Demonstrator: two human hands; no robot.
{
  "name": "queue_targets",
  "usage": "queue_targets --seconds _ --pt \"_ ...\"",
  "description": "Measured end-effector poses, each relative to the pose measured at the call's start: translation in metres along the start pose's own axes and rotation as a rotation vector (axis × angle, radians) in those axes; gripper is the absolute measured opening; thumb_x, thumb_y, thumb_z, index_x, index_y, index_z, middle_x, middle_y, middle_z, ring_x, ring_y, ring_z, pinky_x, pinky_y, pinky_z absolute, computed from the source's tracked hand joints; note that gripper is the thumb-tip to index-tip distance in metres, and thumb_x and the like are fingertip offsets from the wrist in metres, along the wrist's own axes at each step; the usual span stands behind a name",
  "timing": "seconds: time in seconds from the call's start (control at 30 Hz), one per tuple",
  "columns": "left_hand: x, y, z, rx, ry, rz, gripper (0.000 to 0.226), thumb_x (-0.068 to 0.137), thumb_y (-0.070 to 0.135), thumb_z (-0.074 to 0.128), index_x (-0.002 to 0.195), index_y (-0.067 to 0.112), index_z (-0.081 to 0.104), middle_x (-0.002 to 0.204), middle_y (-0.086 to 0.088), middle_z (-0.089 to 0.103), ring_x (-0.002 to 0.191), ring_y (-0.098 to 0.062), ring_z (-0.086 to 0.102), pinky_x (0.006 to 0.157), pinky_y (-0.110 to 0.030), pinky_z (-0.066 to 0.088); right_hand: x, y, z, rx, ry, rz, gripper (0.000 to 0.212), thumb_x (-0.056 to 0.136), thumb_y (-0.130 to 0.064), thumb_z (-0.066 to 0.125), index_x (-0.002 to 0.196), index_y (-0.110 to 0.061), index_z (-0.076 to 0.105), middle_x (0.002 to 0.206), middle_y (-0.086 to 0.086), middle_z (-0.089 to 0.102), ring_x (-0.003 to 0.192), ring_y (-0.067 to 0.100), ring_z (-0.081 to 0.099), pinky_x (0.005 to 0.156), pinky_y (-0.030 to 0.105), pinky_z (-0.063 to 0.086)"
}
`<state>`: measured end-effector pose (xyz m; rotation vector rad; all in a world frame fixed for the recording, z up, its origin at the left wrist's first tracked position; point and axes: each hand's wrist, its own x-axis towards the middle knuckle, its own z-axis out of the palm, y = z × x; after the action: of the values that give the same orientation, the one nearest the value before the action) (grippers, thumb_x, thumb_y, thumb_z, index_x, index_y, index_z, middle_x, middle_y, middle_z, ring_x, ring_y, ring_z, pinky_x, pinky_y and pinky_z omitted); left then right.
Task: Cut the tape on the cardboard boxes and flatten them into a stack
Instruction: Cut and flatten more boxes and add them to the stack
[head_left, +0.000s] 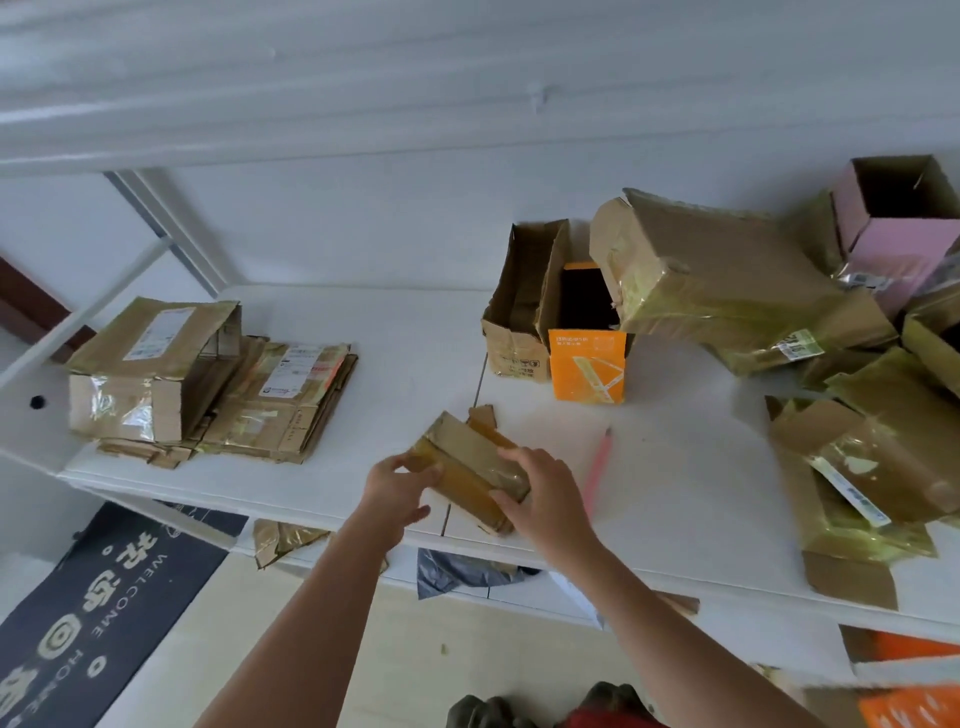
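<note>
We hold a small brown cardboard box wrapped in glossy yellowish tape (467, 467) with both hands at the near edge of the white table (405, 338). Our left hand (397, 493) grips its left end, fingers curled around it, and our right hand (540, 499) closes over its right end, thumb on the near side. The box seems partly collapsed, though its blurred flaps make that hard to judge. Just right of it a pink pencil-like cutter (597, 467) lies on the table. To the far left sits a stack of flattened brown cardboard boxes (218, 395). Behind stand an open brown carton (519, 312) and an orange printed box (587, 364), touching each other, and a heap of taped brown boxes (753, 301) fills the right side, with a pink open box (893, 234) at the back.
</note>
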<state>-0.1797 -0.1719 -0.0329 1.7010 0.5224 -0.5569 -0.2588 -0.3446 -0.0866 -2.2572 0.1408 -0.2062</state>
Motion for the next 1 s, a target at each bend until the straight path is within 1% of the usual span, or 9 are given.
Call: queue_targets --seconds 0.1,0.23,0.5,0.6,0.7,0.77,0.87,0.9,1.0 --pt "-0.005 -0.012 0.007 -0.130 -0.094 -0.033 0.045 0.091 0.011 0.069 0.129 0.016 0.047 0.114 -0.019 0.064 0.082 -0.035 0.072 0.064 -0.038 0.060 0.006 -0.008 -0.003 -0.119 0.018 -0.015 0.039 0.089 -0.031 0.069 0.123 -0.016 0.057 0.117 0.000 0.061 0.104 0.022 0.056 0.088 0.031 0.045" --pt "-0.006 -0.020 0.016 -0.062 -0.008 0.045 0.040 0.089 0.008 0.070 0.123 0.018 0.050 0.104 -0.020 0.070 0.076 -0.033 0.074 0.067 -0.041 0.062 0.020 -0.019 -0.007 -0.151 -0.049 -0.063 0.046 0.087 -0.041 0.070 0.119 -0.016 0.049 0.114 0.001 0.055 0.102 0.019 0.053 0.079 0.037 0.049" --pt "-0.011 -0.026 0.019 0.027 0.110 0.159 0.037 0.087 -0.001 0.067 0.119 0.014 0.055 0.088 -0.019 0.070 0.076 -0.032 0.072 0.059 -0.038 0.061 0.030 -0.035 -0.005 -0.196 -0.070 -0.061 0.042 0.090 -0.035 0.068 0.126 -0.016 0.060 0.118 0.002 0.066 0.105 0.021 0.063 0.088 0.033 0.049" --pt "-0.007 -0.030 0.014 0.021 0.132 0.138 0.043 0.088 -0.005 0.064 0.125 0.015 0.054 0.094 -0.019 0.068 0.083 -0.033 0.070 0.062 -0.042 0.062 0.036 -0.043 -0.018 -0.076 -0.168 -0.038 0.019 0.094 -0.034 0.063 0.100 -0.019 0.072 0.081 -0.002 0.070 0.071 0.017 0.063 0.067 0.032 0.050" --pt "-0.002 -0.037 0.005 0.031 0.147 0.125 0.052 0.089 -0.007 0.062 0.133 0.018 0.053 0.093 -0.017 0.068 0.087 -0.030 0.068 0.070 -0.047 0.062 0.042 -0.037 -0.027 0.088 -0.235 0.037 0.041 0.097 -0.026 0.057 0.061 -0.008 0.052 0.055 0.006 0.041 0.052 0.014 0.036 0.055 0.031 0.029" --pt "0.000 -0.040 0.000 0.000 0.137 0.110 0.053 0.090 -0.008 0.061 0.134 0.020 0.051 0.089 -0.012 0.069 0.086 -0.026 0.067 0.073 -0.045 0.062 0.039 -0.029 -0.028 0.156 -0.250 0.070 0.037 0.098 -0.027 0.059 0.072 0.000 0.059 0.061 0.013 0.049 0.057 0.012 0.043 0.058 0.029 0.032" --pt "0.001 -0.038 0.000 -0.033 0.092 0.103 0.053 0.090 -0.009 0.060 0.133 0.022 0.051 0.091 -0.011 0.070 0.087 -0.024 0.067 0.068 -0.040 0.061 0.029 -0.020 -0.018 0.286 -0.123 0.132 0.008 0.093 -0.021 0.067 0.099 -0.016 0.067 0.085 -0.008 0.068 0.079 0.001 0.063 0.070 0.013 0.047" --pt "0.002 -0.037 0.000 -0.032 0.080 0.100 0.054 0.090 -0.008 0.060 0.134 0.021 0.051 0.092 -0.012 0.070 0.087 -0.024 0.067 0.067 -0.040 0.061 0.027 -0.019 -0.014 0.309 -0.056 0.117 0.015 0.092 -0.016 0.069 0.106 -0.020 0.065 0.092 -0.011 0.068 0.085 -0.002 0.063 0.074 0.009 0.047" --pt "0.002 -0.034 -0.001 -0.020 0.058 0.090 0.056 0.091 -0.007 0.057 0.139 0.021 0.047 0.096 -0.014 0.067 0.089 -0.026 0.066 0.062 -0.036 0.060 0.026 -0.017 -0.003 0.162 0.100 -0.081 0.014 0.089 -0.009 0.070 0.101 -0.015 0.072 0.096 -0.006 0.064 0.089 0.005 0.062 0.079 0.019 0.051"
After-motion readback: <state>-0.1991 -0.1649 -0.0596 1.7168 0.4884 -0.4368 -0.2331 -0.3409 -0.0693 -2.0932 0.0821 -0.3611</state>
